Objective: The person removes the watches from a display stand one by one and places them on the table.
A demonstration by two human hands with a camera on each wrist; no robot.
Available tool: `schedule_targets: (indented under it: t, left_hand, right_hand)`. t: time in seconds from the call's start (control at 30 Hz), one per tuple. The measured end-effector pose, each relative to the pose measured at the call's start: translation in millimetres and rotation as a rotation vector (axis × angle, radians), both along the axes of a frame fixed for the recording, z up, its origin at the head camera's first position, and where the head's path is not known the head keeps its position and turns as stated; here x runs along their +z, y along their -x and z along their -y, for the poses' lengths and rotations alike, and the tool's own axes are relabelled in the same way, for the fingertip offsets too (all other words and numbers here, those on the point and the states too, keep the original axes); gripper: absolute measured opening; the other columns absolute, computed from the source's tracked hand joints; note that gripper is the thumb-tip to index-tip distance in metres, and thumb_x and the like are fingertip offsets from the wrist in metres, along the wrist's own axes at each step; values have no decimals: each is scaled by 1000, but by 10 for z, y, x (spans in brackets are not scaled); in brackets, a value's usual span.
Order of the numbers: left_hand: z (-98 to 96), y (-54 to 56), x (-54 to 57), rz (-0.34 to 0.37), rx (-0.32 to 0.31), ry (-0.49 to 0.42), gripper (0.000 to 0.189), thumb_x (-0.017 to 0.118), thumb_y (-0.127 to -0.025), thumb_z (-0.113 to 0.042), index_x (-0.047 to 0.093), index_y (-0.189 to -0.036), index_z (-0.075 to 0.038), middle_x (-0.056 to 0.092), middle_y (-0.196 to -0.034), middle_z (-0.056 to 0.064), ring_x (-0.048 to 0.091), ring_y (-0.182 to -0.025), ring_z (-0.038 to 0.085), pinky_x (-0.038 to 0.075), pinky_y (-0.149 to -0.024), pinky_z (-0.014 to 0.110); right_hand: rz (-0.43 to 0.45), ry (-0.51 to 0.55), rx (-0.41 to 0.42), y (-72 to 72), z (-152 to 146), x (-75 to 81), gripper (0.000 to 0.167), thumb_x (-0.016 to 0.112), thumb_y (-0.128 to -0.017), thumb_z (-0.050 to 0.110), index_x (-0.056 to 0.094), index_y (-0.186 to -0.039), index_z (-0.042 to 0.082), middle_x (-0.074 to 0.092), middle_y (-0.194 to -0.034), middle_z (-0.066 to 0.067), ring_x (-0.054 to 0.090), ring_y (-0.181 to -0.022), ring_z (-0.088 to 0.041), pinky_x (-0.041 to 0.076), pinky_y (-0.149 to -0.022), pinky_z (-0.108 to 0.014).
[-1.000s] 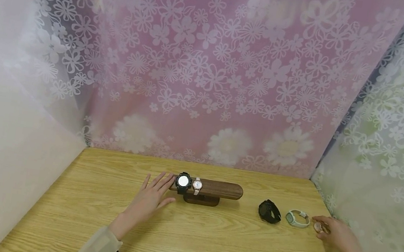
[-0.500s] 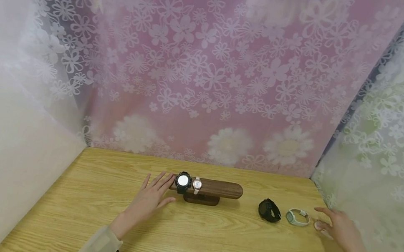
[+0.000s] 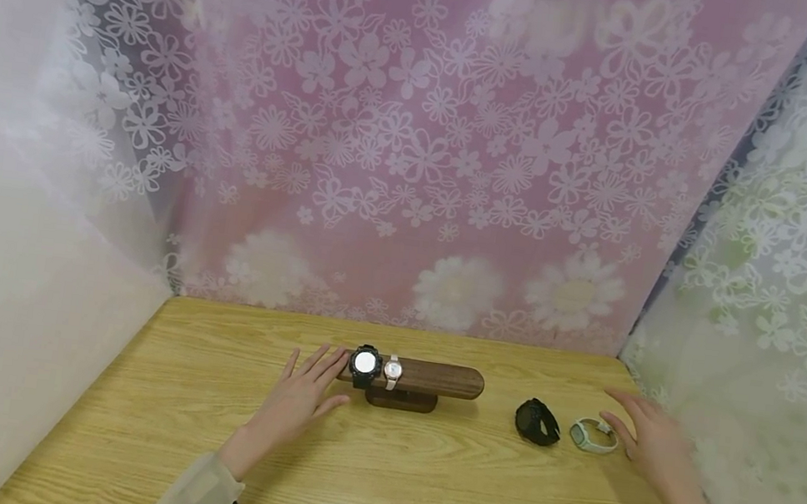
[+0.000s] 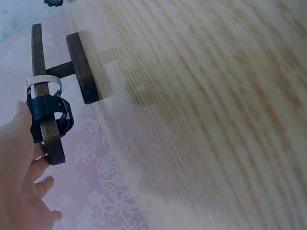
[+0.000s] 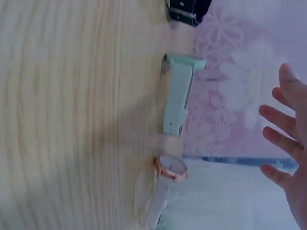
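Observation:
My left hand [image 3: 298, 395] lies with its fingers at the left end of a dark wooden watch stand [image 3: 452, 380]. On the bar, beside those fingers, are a black watch [image 3: 365, 362] with a bright dial and a small watch [image 3: 393, 370] with a pale strap. My right hand [image 3: 661, 456] is spread above the table, holding nothing, close to a mint-green watch [image 3: 593, 435]. The right wrist view shows a rose-gold watch [image 5: 171, 166] with a pale strap below that hand; the hand hides it in the head view.
Another black watch [image 3: 537, 421] lies on the wood-grain table [image 3: 421, 481] between the stand and the mint-green watch. A pink floral curtain [image 3: 415, 161] hangs behind the table, and a pale floral sheet [image 3: 789, 375] borders it on the right.
My right hand has let go of the rose-gold watch, lifted and moved left toward the mint-green watch, its fingers spreading. The left hand stays at the stand's end.

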State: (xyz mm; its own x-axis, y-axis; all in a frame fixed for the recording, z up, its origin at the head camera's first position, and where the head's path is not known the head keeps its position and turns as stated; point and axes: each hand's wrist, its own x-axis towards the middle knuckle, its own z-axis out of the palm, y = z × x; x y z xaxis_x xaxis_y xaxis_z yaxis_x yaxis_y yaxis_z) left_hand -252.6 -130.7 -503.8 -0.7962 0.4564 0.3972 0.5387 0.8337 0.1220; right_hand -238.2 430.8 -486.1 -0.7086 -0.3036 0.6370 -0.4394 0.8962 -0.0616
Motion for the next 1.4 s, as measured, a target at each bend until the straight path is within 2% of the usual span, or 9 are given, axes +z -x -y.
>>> schedule_targets:
  t: [0.13, 0.4, 0.7, 0.97, 1.07, 1.17, 1.27, 1.4]
  left_hand:
    - [4, 2, -9, -3, 9, 9, 68, 61, -100, -45, 43, -155, -8, 38, -160, 7, 28, -150, 31, 14, -120, 65]
    - [-5, 2, -24, 3, 1, -9, 68, 63, -100, -43, 44, -154, -7, 41, -159, 9, 28, -150, 32, 14, -119, 66]
    - [1, -4, -14, 6, 2, -11, 68, 62, -100, -44, 44, -154, -7, 41, -159, 9, 27, -151, 31, 13, -119, 65]
    - [-15, -8, -3, 9, 1, 5, 68, 62, -100, -43, 43, -155, -7, 38, -160, 7, 27, -151, 32, 14, -119, 65]
    - [-20, -11, -2, 1, -3, 0, 68, 63, -100, -42, 43, -154, -6, 40, -159, 9, 28, -150, 33, 15, -119, 66]
    - [-21, -14, 5, 4, -6, -10, 68, 64, -99, -41, 44, -154, -6, 41, -158, 11, 28, -150, 33, 15, -119, 66]
    - [-20, -16, 10, 9, -5, -13, 67, 64, -100, -41, 44, -153, -6, 41, -159, 11, 28, -150, 33, 14, -119, 66]
    - [-20, -12, 11, 9, -3, -11, 67, 64, -100, -41, 44, -154, -6, 41, -159, 10, 27, -151, 33, 15, -119, 66]
  right_hand:
    - [-29, 5, 36, 37, 156, -27, 57, 82, -81, 9, 62, -133, 2, 65, -124, -23, 60, -109, -47, 47, -87, -65]
    - [-6, -4, 88, 107, 463, -43, 58, 74, -92, 26, 56, -142, 4, 59, -135, -23, 55, -119, -47, 43, -95, -66]
    - [-18, -27, 143, 241, 850, -44, 61, 66, -97, 37, 52, -146, 3, 55, -141, -23, 52, -123, -48, 39, -99, -68]
    - [9, -47, 175, 284, 1248, -62, 60, 56, -104, 39, 47, -151, 4, 50, -147, -21, 48, -132, -44, 37, -105, -68]
    - [24, -56, 186, 288, 1389, -75, 58, 59, -103, 32, 45, -152, 5, 49, -149, -20, 47, -135, -42, 36, -106, -69]
    - [32, -68, 196, 286, 1522, -83, 62, 67, -98, 27, 45, -152, 4, 48, -150, -19, 45, -137, -42, 36, -107, -68]
    - [44, -79, 213, 280, 1651, -92, 66, 69, -96, 28, 45, -152, 3, 46, -153, -18, 44, -139, -40, 35, -109, -66]
    - [60, -109, 233, 276, 1815, -123, 67, 66, -98, 34, 44, -153, 4, 43, -155, -17, 41, -141, -37, 35, -111, -64]
